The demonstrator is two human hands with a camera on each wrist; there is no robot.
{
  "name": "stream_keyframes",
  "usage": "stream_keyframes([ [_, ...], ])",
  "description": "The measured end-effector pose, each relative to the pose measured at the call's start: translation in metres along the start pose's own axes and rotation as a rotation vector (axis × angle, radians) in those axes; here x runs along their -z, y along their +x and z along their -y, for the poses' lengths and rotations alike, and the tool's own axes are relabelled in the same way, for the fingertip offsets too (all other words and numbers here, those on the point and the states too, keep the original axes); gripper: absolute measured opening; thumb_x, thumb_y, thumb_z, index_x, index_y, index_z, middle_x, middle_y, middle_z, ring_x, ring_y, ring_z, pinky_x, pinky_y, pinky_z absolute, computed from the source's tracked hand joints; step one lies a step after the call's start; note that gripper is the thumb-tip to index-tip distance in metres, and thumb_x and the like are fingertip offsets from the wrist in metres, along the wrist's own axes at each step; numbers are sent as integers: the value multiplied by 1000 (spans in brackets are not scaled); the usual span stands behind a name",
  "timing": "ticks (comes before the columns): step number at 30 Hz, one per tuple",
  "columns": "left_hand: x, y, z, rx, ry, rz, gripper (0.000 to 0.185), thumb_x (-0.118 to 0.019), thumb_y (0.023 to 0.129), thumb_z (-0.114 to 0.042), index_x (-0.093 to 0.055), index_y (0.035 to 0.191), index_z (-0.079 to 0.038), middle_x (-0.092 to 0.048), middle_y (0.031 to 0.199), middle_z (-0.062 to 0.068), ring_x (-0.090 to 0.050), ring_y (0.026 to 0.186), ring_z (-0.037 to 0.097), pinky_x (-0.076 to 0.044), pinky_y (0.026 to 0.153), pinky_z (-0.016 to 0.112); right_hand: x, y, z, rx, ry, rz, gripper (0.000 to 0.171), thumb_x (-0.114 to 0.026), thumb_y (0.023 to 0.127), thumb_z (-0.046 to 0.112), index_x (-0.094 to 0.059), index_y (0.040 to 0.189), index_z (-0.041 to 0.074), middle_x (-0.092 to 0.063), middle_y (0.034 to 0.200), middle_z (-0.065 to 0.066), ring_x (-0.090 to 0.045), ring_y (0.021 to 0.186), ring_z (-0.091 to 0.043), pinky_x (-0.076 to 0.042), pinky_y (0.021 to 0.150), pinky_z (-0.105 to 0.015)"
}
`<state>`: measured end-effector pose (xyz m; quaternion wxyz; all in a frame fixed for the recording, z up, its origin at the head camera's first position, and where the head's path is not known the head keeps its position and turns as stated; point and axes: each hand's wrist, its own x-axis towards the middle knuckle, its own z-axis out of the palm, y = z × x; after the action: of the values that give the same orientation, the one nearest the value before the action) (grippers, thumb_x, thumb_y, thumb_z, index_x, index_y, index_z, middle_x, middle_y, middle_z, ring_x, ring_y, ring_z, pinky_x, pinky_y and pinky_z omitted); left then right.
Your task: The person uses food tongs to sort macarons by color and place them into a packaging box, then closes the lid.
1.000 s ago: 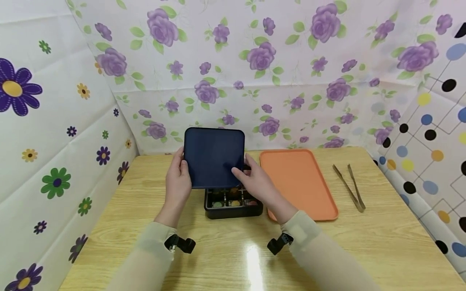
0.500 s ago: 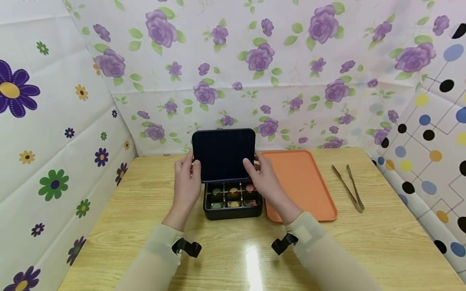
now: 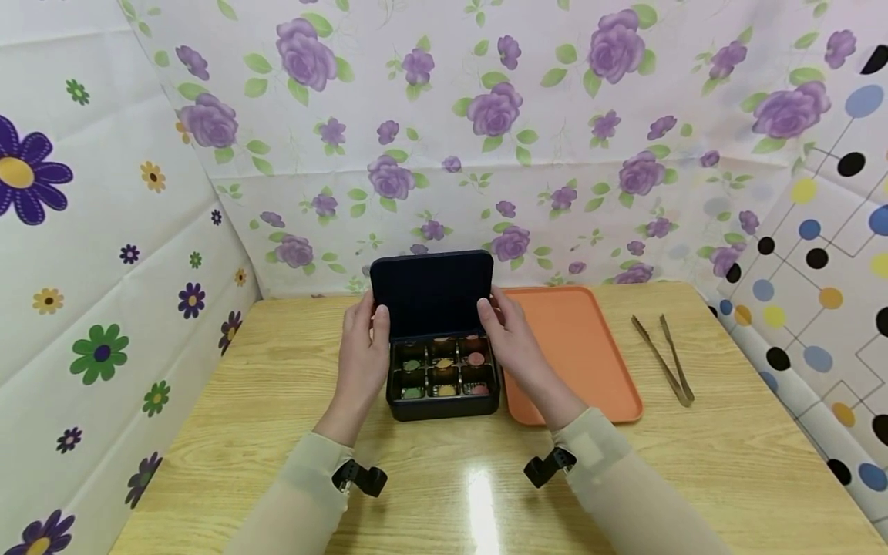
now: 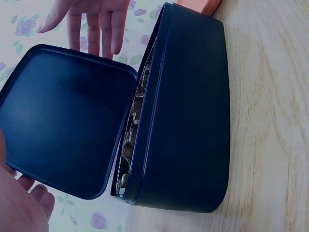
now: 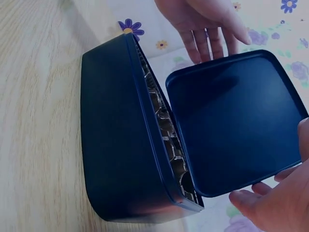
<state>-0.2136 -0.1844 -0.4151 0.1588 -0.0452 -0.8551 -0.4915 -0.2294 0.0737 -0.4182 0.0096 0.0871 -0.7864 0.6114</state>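
Note:
A dark blue lid (image 3: 432,297) leans back at the rear of the dark box (image 3: 444,407), its smooth inner side towards me. Below it, small round green, yellow and pink sweets, like macarons (image 3: 444,364), sit in the divided insert. My left hand (image 3: 364,351) is at the lid's left edge, fingers behind the edge and thumb at the front. At the opposite edge my right hand (image 3: 516,343) mirrors it. Both wrist views show the far hand's fingers extended and its thumb held off the lid. The box's rear row is partly hidden by the lid.
An orange tray (image 3: 576,358) lies right of the box, partly behind my right hand. Farther right are metal tongs (image 3: 669,362), spread apart, on the wooden table (image 3: 277,385). Floral cloth (image 3: 444,116) hangs behind the table, with patterned cloths at both sides.
The lid has shifted right and down over the box's rear edge, both hands moving with it, and leans farther back. More rows of sweets show. The right thumb has moved out to the lid's edge.

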Motion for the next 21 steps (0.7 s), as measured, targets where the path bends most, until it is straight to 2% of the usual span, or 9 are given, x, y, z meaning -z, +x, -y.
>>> stream_keyframes([
  [5,1,-1,0,6,31,8,71,-34,121,-53,-26,177,-11,-34,176,17,-44,155,39,-43,123,58,3,-3,-2,-7,34,4,84,-46,114,66,-21,179,20,-26,180,-9,-32,163,-33,-31,130,-58],
  [12,-1,-5,6,66,-15,44,79,-25,117,-66,-23,178,-17,-29,180,8,-29,165,32,-28,132,54,6,-7,-7,-14,65,44,84,-37,116,66,-18,179,14,-24,181,-9,-25,166,-31,-24,133,-55],
  [16,-3,-6,9,71,-48,48,81,-21,117,-67,-23,178,-15,-37,176,14,-37,161,36,-30,130,57,9,-7,-11,-17,125,84,88,-31,115,70,-15,178,11,-20,182,-12,-26,165,-37,-22,134,-55],
  [21,-3,-8,13,39,-98,49,79,-19,117,-65,-30,176,-12,-44,172,16,-42,158,35,-32,129,58,12,-6,-14,15,217,112,85,-28,118,63,-12,177,3,-21,180,-21,-25,165,-38,-21,134,-51],
])
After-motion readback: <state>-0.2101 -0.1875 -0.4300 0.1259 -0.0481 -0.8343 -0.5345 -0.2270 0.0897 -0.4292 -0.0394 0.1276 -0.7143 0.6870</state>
